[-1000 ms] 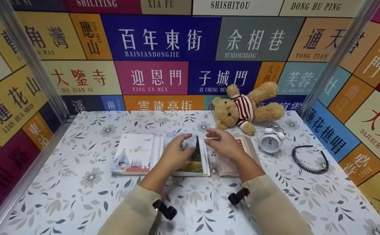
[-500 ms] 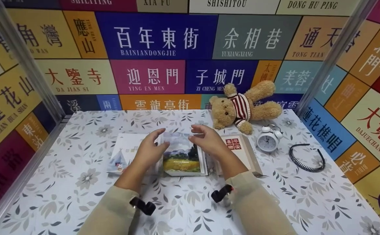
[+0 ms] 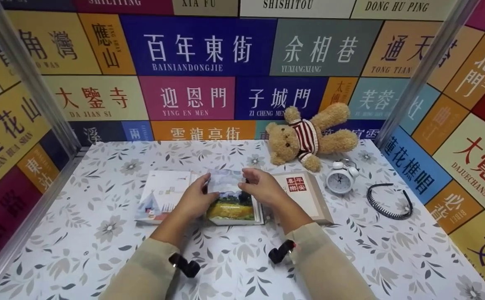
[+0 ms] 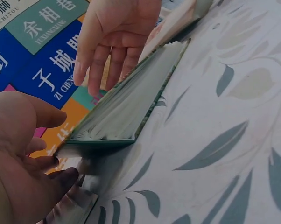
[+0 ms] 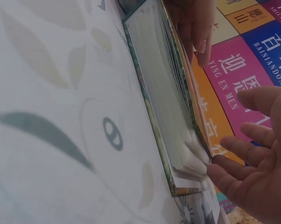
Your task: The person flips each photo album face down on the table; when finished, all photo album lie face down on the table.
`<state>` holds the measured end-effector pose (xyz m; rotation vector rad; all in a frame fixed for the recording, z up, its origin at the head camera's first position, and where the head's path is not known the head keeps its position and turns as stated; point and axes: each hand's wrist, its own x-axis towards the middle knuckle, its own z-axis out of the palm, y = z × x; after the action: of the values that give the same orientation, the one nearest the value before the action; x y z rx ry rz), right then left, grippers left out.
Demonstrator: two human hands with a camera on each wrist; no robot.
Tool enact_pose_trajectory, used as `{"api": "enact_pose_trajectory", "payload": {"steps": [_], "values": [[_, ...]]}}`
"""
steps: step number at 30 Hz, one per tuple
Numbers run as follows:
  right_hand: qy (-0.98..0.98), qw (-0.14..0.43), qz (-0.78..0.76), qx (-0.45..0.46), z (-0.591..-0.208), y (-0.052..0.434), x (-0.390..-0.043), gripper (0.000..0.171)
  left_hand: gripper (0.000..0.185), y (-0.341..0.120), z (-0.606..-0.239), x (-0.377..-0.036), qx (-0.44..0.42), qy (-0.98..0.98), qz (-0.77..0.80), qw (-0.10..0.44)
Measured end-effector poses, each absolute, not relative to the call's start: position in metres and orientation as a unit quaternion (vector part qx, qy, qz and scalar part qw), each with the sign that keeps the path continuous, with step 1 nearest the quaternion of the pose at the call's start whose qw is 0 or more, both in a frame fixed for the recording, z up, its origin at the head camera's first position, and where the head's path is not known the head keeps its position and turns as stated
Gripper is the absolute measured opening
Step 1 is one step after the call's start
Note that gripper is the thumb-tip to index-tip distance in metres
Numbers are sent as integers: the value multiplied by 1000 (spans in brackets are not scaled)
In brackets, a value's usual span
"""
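Note:
A photo album (image 3: 232,212) with a landscape painting on its cover lies flat on the table between my two hands. My left hand (image 3: 193,201) is at its left side; in the left wrist view the fingertips (image 4: 49,162) are at the spine and the thumb is held off the cover. On the other side is my right hand (image 3: 264,189), fingers loosely bent. The right wrist view shows its fingertips (image 5: 214,169) at the page-edge corner of the album (image 5: 161,93). Neither hand pinches the album.
A white book (image 3: 152,204) with a tent drawing lies left of the album. To the right lies a tan book (image 3: 315,202) with red characters. Beyond are a teddy bear (image 3: 307,139), a white alarm clock (image 3: 340,179) and a black headband (image 3: 388,212).
My left hand first moved left off the album, then came in against its left side. My right hand shifted slightly left to the album's right side. The books stay put.

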<state>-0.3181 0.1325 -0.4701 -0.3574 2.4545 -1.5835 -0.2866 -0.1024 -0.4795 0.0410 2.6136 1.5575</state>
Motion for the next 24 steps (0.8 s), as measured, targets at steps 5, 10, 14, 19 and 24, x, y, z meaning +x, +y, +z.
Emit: {"api": "enact_pose_trajectory", "payload": {"steps": [5, 10, 14, 19, 24], "values": [[834, 101, -531, -112, -474, 131, -318, 62, 73, -101, -482, -287, 9, 859, 510, 50], [841, 115, -517, -111, -475, 128, -316, 65, 72, -101, -482, -286, -2, 851, 523, 46], [838, 125, -517, -126, -475, 127, -314, 61, 72, -102, -482, -286, -26, 817, 574, 52], [822, 123, -539, -138, -476, 126, -314, 55, 72, -103, -479, -287, -50, 758, 646, 69], [814, 129, -551, -127, -475, 127, -315, 56, 73, -102, -476, -288, -53, 739, 668, 72]]}}
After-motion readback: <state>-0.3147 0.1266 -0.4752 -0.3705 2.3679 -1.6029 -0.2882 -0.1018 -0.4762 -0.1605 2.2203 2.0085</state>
